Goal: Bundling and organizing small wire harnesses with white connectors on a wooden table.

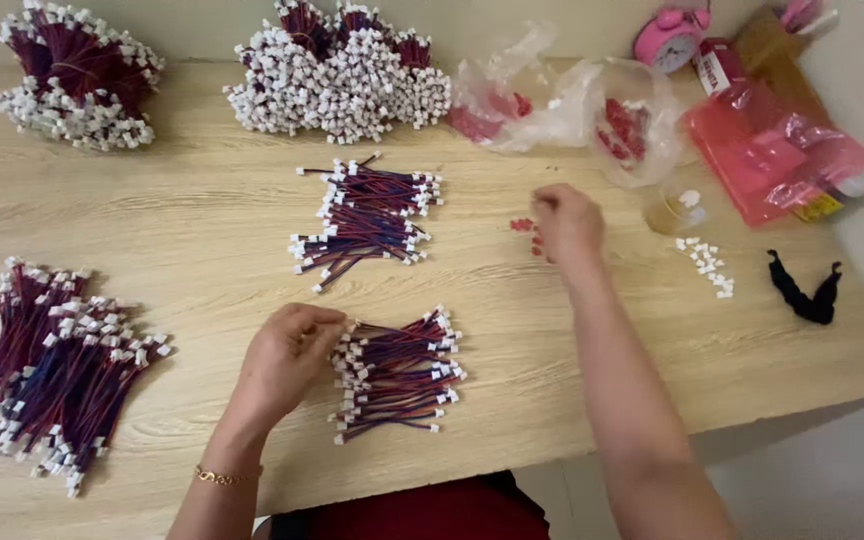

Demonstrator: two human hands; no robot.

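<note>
At a wooden table (202, 220), the left hand (287, 355) pinches the white-plugged ends of a near bundle of red-and-blue wires (397, 375), while the right hand (567, 222), fingers curled, touches small red pieces (524, 226) farther back.

Light wood-grain table (202, 210), pale wall (192, 20) behind, grey floor (832, 480) at rt.

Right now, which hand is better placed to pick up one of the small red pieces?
Right. The right hand is stretched out with its fingertips at the small red pieces on the table. The left hand is nearer the body, touching the near pile of red-and-blue wire leads.
</note>
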